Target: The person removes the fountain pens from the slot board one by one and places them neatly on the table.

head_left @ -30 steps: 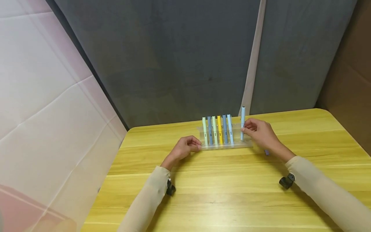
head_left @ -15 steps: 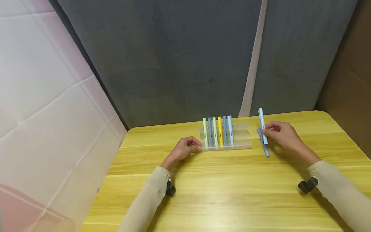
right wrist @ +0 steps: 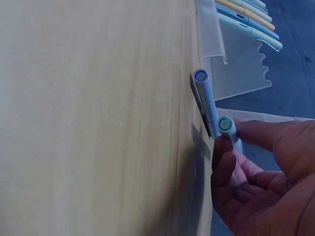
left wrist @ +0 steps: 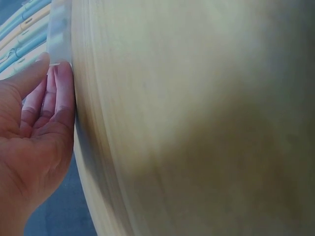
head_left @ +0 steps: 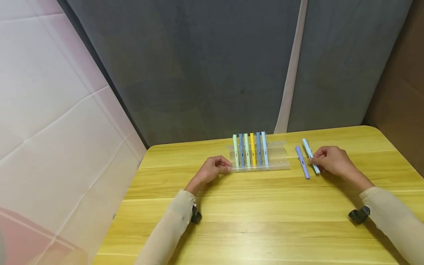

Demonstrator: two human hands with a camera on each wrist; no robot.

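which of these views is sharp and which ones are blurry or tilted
Head view: sharp and evenly lit, with soft shadows under the right hand and the purple pen. Left wrist view: tilted, the table a soft blur with a dim patch. Right wrist view: tilted, the light blue pen fairly crisp, the clear pen rack softer.

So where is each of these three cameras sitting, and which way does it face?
Head: worn on the person's head, looking forward and down at the wooden table, both sleeved arms, the left hand and the right hand.
Left wrist: low beside the left hand, facing the clear pen rack its fingertips touch.
Right wrist: by the right hand, facing the light blue pen it pinches, beside the purple pen.
Shared: the rack and both loose pens also show from the head.
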